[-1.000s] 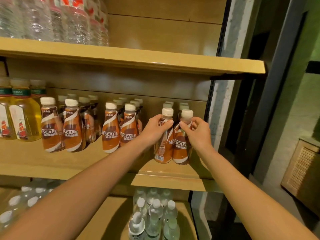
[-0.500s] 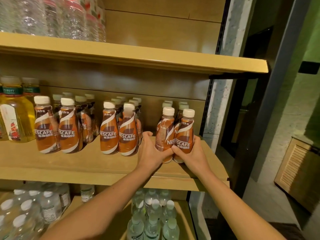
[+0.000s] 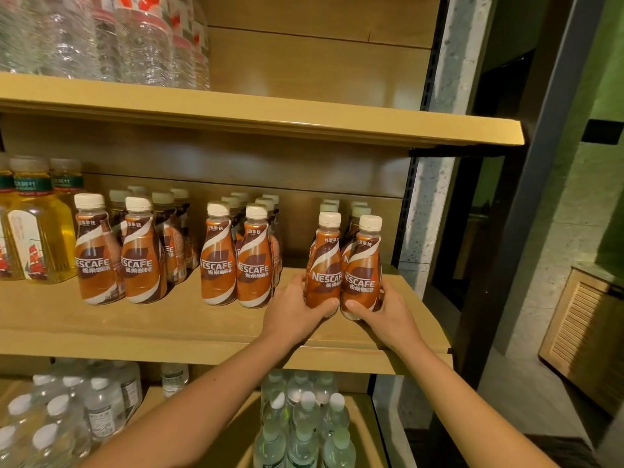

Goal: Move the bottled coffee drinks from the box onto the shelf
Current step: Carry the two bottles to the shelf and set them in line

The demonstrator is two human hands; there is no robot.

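Note:
Two brown bottled coffee drinks with white caps stand upright side by side on the middle wooden shelf (image 3: 169,325), near its right end. My left hand (image 3: 297,312) grips the base of the left coffee bottle (image 3: 324,261). My right hand (image 3: 385,312) grips the base of the right coffee bottle (image 3: 361,268). More coffee bottles stand behind these two. Two further groups of coffee bottles (image 3: 233,261) (image 3: 118,258) stand in rows to the left. The box is out of view.
Yellow tea bottles (image 3: 37,231) fill the shelf's left end. Clear water bottles (image 3: 101,38) stand on the top shelf and water bottles (image 3: 300,423) on the lower one. A grey pillar (image 3: 425,214) borders the shelf on the right. A slatted wooden cabinet (image 3: 584,329) is farther right.
Both hands slid from the bottle necks down to the bases. The two bottles went from tilted to upright on the shelf, labels facing front.

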